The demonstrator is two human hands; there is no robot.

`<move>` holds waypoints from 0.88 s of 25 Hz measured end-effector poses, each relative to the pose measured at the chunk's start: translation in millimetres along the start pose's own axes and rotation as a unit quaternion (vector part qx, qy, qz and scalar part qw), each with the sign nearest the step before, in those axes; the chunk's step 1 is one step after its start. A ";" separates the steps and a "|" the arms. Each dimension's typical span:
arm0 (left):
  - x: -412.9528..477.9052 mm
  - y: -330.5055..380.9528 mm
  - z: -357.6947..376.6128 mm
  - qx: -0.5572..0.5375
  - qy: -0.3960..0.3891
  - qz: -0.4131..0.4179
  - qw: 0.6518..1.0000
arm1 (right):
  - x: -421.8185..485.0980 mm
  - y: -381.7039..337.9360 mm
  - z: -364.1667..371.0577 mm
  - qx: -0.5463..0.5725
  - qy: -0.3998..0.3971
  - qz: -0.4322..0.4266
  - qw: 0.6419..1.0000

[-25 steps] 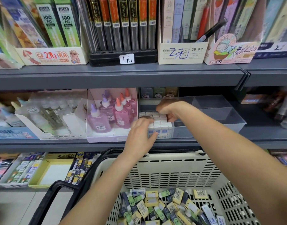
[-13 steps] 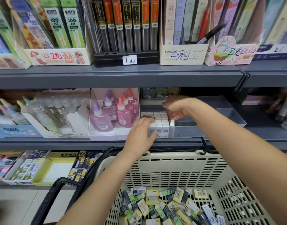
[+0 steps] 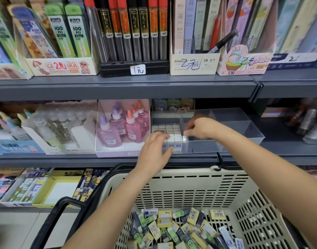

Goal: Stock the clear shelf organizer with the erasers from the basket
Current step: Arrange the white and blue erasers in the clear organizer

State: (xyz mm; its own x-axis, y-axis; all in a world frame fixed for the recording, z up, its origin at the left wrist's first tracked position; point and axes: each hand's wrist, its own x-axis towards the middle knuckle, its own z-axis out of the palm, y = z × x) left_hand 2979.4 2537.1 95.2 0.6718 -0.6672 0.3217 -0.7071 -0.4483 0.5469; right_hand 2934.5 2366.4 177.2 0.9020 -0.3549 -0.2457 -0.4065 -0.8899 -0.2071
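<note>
Several rows of white erasers [image 3: 172,133] stood upright and packed together in the left compartment of the organizer [image 3: 235,141], filling its front part; the rear of that compartment was bare. One single eraser [image 3: 184,138] stood just across the divider, at the front left corner of the next compartment. The left hand [image 3: 155,151] lay over the front rows, fingers roughly straight and pressed together on the eraser tops, thumb against the clear front wall. The right hand [image 3: 199,128] hung above the divider with fingers curled downward, tips at the single eraser; blur prevented telling whether they pinched it or only touched it. The organizer sat on the middle shelf [image 3: 64,159], just beside a carton of pink and purple glue bottles [image 3: 121,128] on its left. The basket [image 3: 190,186] was below the shelf edge, beneath both forearms. Many loose erasers [image 3: 181,229] in yellow, green and dark sleeves lay heaped on its floor.
</note>
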 end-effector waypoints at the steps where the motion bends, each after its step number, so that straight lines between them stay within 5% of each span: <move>1: -0.2 -0.2 0.7 0.001 0.000 -0.001 1.000 | -2.3 2.2 5.8 0.005 -0.011 -0.018 1.000; 17: -0.4 -1.4 3.2 -0.006 -0.007 -0.016 1.000 | 19.8 3.7 19.2 -0.038 -0.054 -0.053 0.996; 22: -14.8 6.6 -4.9 -0.018 0.015 -0.014 1.000 | -5.8 14.1 22.5 0.086 0.060 -0.036 0.994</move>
State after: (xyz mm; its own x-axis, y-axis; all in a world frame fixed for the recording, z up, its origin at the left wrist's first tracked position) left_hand 2965.9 2547.0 97.9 0.6986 -0.6358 0.3282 -0.6794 -0.4456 0.5830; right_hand 2920.3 2362.4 154.5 0.9363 -0.3330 -0.1115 -0.3498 -0.8560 -0.3806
